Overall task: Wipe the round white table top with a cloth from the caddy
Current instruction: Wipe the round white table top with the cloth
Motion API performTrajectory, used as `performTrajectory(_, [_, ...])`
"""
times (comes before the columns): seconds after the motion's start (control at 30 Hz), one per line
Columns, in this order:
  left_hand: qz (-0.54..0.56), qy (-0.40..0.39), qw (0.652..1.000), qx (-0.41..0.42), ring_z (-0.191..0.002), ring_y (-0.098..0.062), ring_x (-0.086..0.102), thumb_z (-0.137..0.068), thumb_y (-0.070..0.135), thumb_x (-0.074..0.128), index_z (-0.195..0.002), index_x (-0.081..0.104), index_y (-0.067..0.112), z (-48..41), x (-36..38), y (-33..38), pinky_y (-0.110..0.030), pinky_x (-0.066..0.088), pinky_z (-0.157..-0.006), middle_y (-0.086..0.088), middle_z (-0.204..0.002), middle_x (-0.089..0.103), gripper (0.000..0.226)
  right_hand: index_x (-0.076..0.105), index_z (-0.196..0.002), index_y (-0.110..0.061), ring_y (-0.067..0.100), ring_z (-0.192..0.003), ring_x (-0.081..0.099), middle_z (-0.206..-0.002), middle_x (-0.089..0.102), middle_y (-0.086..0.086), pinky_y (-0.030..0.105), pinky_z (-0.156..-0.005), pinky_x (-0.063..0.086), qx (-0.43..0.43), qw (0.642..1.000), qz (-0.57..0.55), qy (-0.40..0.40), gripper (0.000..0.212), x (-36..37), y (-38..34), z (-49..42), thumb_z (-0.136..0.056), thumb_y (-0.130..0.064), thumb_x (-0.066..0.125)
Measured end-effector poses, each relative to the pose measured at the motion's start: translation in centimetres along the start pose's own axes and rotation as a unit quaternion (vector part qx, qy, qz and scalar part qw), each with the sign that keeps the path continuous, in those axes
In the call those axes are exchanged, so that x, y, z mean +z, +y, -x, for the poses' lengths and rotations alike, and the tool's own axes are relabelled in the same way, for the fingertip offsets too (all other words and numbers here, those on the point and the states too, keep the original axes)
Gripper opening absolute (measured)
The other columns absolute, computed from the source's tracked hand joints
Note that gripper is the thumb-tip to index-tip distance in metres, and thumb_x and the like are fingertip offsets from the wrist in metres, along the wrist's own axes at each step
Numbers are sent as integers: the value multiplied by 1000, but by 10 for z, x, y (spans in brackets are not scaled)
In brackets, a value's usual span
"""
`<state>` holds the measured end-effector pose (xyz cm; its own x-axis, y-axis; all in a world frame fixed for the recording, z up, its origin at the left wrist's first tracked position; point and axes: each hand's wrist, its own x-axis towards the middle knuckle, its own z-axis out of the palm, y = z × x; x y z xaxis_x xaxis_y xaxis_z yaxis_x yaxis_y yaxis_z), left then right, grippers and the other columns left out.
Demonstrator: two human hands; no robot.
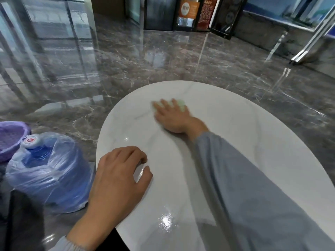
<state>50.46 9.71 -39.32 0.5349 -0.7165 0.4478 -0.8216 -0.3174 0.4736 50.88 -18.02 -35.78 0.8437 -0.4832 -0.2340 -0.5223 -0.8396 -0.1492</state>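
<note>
The round white table top with faint grey veins fills the lower right. My right hand lies flat near its far middle, fingers spread, pressing a pale green cloth onto the surface; only the cloth's edges show past my fingers. My left hand rests on the near left rim, its fingers loosely curled on the top and holding nothing. The caddy is not in view.
A blue water jug wrapped in clear plastic stands on the floor left of the table. Beside it is a purple basket. Glossy dark marble floor stretches ahead to glass partitions and display stands.
</note>
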Motion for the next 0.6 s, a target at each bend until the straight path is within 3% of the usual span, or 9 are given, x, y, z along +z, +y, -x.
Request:
performTrajectory(0.1, [-5,-8,1000,-1,-100,-14,58,-86,37,64,-97,63,30,0,-2,1,-37,43,-92,18,-102,61,13,-1,-160,-51,22,-157,-20,-171,-13,-17,59,-119,-15,-129,991,22,-24,57,15,-65,-1,-107,-59,16])
performTrajectory(0.17, [-2,-12,1000,-6,-101,-12,58,-87,37,63,-98,63,31,-1,-3,1,-36,43,-93,19,-103,60,13,3,-160,-52,19,-157,-16,-171,-8,-18,57,-120,-12,-156,987,15,-19,56,12,-66,-3,-107,-60,16])
performTrajectory(0.33, [0,-35,999,7,-102,-8,56,-87,39,62,-97,62,34,-5,-6,-2,-35,41,-94,22,-105,58,11,6,-159,-54,21,-159,-9,-171,-2,-17,58,-123,-3,-16,999,-26,18,56,-11,10,-22,-105,-63,17])
performTrajectory(0.47, [-13,-88,994,70,-96,-10,56,-93,44,57,-97,65,34,-35,-9,-20,-36,44,-87,19,-101,57,13,5,-160,-51,23,-158,-11,-171,-4,-17,60,-123,-5,81,996,-42,23,57,-17,58,-29,-105,-60,17])
performTrajectory(0.53, [-18,-97,992,84,-97,-13,57,-94,45,56,-100,67,32,-63,-8,-32,-40,47,-85,16,-102,59,18,1,-160,-51,25,-158,-16,-171,-9,-17,62,-122,-9,90,995,-42,16,58,-18,56,-36,-105,-58,15])
performTrajectory(0.6, [-25,-96,993,69,-99,-15,57,-94,46,55,-103,69,32,-84,-5,-39,-40,47,-86,14,-105,61,22,-3,-159,-52,26,-157,-19,-171,-12,-16,64,-120,-11,41,999,-20,10,57,-17,35,-44,-106,-56,15])
